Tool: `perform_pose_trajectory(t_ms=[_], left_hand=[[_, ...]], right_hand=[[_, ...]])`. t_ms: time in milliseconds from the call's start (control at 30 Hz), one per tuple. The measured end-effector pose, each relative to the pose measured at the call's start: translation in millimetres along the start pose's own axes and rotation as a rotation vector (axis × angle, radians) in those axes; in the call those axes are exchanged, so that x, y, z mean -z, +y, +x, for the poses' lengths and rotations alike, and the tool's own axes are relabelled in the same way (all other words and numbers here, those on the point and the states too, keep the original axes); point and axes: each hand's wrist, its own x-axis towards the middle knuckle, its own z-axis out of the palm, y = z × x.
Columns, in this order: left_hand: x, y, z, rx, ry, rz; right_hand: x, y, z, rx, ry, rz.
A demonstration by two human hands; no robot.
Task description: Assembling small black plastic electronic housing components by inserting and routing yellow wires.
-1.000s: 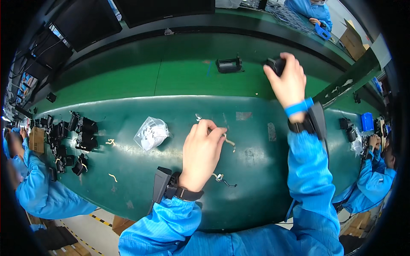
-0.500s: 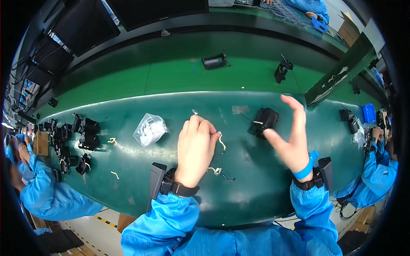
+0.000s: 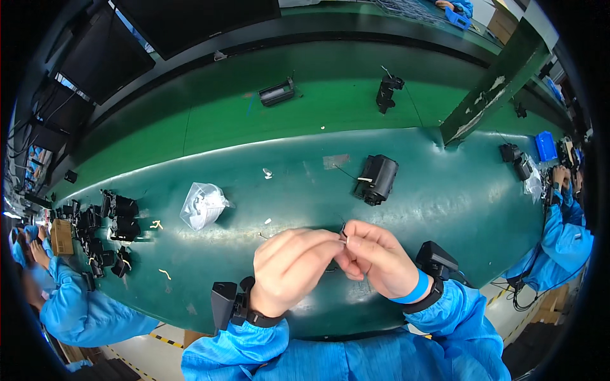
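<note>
The fingertips of both hands met over the near edge of the green workbench [image 3: 445, 209], pinching 1 small, thin dark piece [image 3: 343, 232] between them; it was too tiny to make out further. The left hand [image 3: 293, 268] curled closed around it, and the right hand [image 3: 375, 257] gripped it from the other side. Beyond them lay a black cylindrical part [image 3: 377, 179], and to the left a clear plastic bag [image 3: 202, 205].

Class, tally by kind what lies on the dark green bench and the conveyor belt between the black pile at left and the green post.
Black parts on the belt: 2
Black part on the bench: 1
Clear bag: 1
Total: 4
</note>
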Motion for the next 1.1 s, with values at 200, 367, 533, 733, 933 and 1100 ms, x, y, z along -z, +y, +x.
perform_pose_trajectory(t_ms=[200,367,533,733,933,1100], left_hand=[[-2,0,-1,-0.044,-0.036,-0.022],[-9,-3,-6,0.015,-0.014,-0.066],[-13,5,-7,0.115,-0.041,-0.060],[-17,7,-9,0.237,-0.040,-0.117],[-6,4,-7,0.286,-0.062,-0.050],[39,-18,11,0.315,0.258,0.336]], right_hand=[[10,-7,-4,0.079,-0.080,-0.071],[7,-4,-3,0.271,0.017,-0.249],[10,-7,-2,0.498,0.144,-0.748],[7,-5,1,0.640,0.206,-0.977],[6,-2,5,0.613,0.172,-0.953],[14,1,5,0.604,0.207,-0.795]])
